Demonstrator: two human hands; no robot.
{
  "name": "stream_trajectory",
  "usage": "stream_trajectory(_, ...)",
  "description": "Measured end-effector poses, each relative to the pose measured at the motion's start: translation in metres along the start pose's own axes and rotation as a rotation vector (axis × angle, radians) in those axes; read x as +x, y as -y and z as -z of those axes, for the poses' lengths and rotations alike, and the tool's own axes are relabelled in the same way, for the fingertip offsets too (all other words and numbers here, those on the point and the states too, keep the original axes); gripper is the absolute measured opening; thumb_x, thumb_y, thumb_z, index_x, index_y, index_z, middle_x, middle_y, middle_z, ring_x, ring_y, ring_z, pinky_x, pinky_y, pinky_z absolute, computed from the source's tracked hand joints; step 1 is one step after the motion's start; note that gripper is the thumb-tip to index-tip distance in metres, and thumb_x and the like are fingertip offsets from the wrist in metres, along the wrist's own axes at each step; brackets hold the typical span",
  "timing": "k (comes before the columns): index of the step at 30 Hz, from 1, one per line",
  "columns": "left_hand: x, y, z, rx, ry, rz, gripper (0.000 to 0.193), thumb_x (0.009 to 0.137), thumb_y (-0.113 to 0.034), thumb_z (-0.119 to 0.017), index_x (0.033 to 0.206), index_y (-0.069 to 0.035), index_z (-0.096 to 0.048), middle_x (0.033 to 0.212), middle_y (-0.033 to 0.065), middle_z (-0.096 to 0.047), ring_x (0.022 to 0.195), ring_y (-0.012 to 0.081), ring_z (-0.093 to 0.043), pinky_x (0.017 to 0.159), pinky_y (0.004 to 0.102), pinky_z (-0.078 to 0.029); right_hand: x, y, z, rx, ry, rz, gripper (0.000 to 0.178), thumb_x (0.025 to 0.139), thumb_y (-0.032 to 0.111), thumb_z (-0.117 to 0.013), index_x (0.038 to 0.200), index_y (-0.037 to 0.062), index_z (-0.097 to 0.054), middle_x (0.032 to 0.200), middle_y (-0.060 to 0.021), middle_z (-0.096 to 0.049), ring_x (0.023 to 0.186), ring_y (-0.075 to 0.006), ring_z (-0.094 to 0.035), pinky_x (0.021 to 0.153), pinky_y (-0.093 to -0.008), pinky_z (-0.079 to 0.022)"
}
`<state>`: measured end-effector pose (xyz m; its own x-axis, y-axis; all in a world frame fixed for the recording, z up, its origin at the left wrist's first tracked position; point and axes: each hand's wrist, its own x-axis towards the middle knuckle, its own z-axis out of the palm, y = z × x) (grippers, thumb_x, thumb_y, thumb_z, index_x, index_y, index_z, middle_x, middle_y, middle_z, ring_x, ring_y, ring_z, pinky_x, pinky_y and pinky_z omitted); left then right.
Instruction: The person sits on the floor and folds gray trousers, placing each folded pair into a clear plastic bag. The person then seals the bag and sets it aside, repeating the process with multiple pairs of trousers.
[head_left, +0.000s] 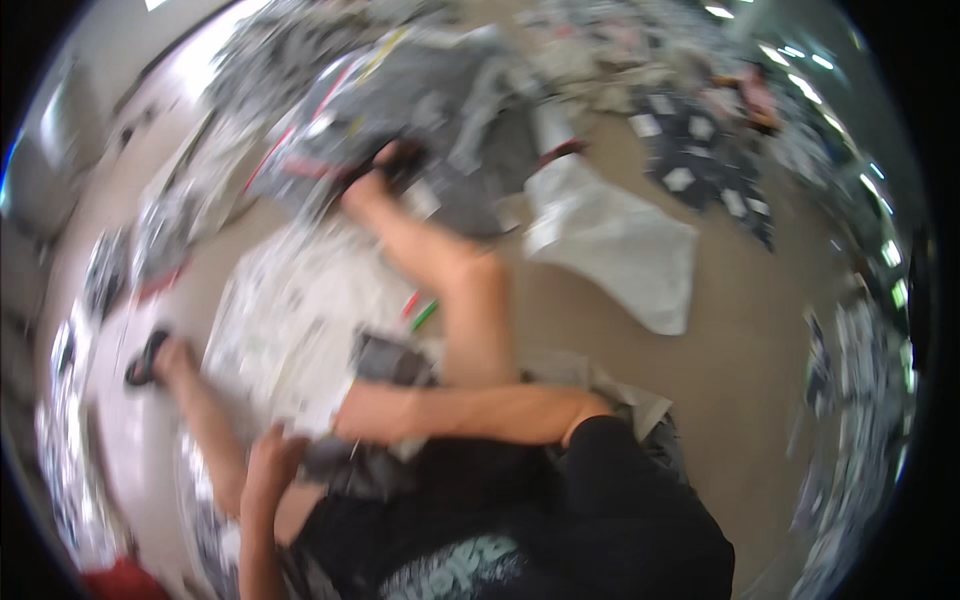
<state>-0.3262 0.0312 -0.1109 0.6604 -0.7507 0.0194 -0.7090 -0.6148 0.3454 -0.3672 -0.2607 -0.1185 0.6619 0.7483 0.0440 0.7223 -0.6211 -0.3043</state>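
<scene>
The picture is smeared by motion. My left hand (274, 462) is at lower left with its fingers curled inward; what they grip, if anything, does not show. From the right, my other forearm crosses my raised leg, and my right hand (368, 412) is at its left end, its fingers blurred. Dark grey crumpled material (350, 468) lies in my lap between and below the hands. A smaller dark grey piece (395, 358) lies just beyond my right hand. Past it spreads a large whitish sheet (295, 320) on the floor, with a green stick-like object (425, 316) and a red one (410, 303).
A big grey plastic bag (440, 95) lies by my far sandalled foot. Right of it are a white sack (615, 235) and dark cloth with white squares (690, 150). Piled bundles line the right side (860, 420) and left side (75, 420).
</scene>
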Motion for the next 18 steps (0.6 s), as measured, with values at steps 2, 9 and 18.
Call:
stream_trajectory(2,0.001,0.017,-0.009,0.058,0.082,0.148,0.014,0.091,-0.020,-0.072,0.088,-0.010,-0.081,0.109,0.0220,-0.072,0.095,0.0418,-0.071,0.086,0.0536,-0.057,-0.001,-0.006,-0.012,-0.017,-0.046,-0.032,0.017,0.076,0.009,-0.073,0.093,0.0047,-0.078,0.090,-0.0176,-0.075,0.086,-0.0359,-0.077,0.071,-0.0451,-0.063)
stream_trajectory(9,0.000,0.038,-0.051,-0.360,0.379,0.313,0.033,0.090,-0.011,-0.072,0.120,0.004,-0.075,0.116,0.0252,-0.075,0.105,0.0432,-0.072,0.097,0.0446,-0.056,-0.038,0.009,0.047,0.285,-0.048,-0.027,0.038,0.073,0.002,-0.074,0.111,0.0067,-0.071,0.108,-0.0161,-0.072,0.101,-0.0352,-0.073,0.083,-0.0449,-0.060)
stream_trajectory(18,0.022,0.008,-0.105,-0.479,0.114,0.254,0.038,0.095,-0.009,-0.071,0.129,0.008,-0.071,0.119,0.0243,-0.077,0.106,0.0377,-0.074,0.098,0.0400,-0.057,-0.067,-0.012,0.065,1.080,-0.006,-0.161,0.049,0.069,0.021,-0.092,0.111,0.0011,-0.076,0.102,-0.0172,-0.080,0.096,-0.0260,-0.076,0.087,-0.0395,-0.057)
